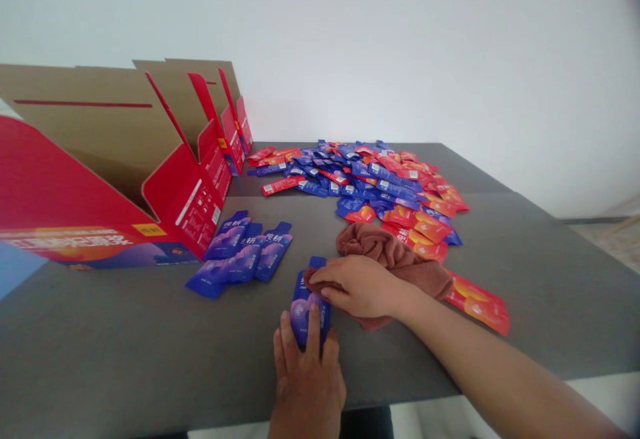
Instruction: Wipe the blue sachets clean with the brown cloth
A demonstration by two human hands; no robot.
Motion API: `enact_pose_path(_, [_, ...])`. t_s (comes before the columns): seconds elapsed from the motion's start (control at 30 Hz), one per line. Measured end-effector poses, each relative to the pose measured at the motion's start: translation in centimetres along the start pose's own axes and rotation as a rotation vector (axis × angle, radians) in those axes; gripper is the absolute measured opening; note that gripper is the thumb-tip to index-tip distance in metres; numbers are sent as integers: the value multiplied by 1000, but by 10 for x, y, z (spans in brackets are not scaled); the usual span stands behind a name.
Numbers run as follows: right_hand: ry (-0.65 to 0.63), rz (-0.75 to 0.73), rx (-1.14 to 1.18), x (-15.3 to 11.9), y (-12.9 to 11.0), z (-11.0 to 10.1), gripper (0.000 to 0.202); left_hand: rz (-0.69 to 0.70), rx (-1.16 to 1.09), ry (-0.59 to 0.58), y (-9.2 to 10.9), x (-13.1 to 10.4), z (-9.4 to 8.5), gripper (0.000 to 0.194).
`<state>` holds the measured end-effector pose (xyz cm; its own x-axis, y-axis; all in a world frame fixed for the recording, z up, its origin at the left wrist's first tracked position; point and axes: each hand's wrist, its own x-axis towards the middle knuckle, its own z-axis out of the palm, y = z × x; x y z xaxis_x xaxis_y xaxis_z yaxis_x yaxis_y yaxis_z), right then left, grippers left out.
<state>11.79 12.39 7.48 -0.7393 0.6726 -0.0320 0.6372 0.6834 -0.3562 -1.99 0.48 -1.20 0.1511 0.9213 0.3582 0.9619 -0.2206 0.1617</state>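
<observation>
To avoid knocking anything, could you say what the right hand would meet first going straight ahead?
Beyond the blue pouch under its fingers, the right hand would probably first meet the rightmost pouch beside the nearest box, though height is unclear.

a plain pale wall [380,45] stands behind a dark grey table [530,279].

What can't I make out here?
In the head view:
- Nearest box: floor behind front wall; left end beyond picture's left edge.
- Held blue packet: partly under left hand and right hand.
- Right hand: palm faces down.
- Pile: lower packets covered by upper ones.
- Fine box print: too small.
</observation>
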Motion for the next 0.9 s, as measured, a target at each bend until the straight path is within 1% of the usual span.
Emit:
enact_pose_path(0.13, [-32, -63, 3, -2, -3, -1, 28, 2, 6, 5, 0, 0, 1, 31])
enact_pose_path(0.23, [-33, -65, 0, -2, -4, -1, 28, 15, 14, 8, -1, -1, 2, 32])
enact_pose_path(0.37, [-3, 17, -11, 0, -1, 2, 29, 27, 43, 32, -1, -2, 3, 31])
enact_pose_path(0.47, [8, 86, -13, 1, 1, 4, 29, 17, 30, 23, -1, -2, 3, 30])
enact_pose_path(0.53, [12, 103, -20, 2, 2, 4, 28, 14, 18, 12, -1, -2, 3, 30])
enact_pose_path(0.6, [8, 86, -23, 1, 1, 3, 28, 13, 20, 13, -1, -1, 3, 30])
enact_pose_path(0.8, [-32, -52, 11, -3, -4, -2, 27, 21, 22, 22, 0, -1, 2, 31])
enact_pose_path(0.9, [-46, -94, 6, -3, -6, -3, 27, 35, 51, 43, 0, -1, 2, 31])
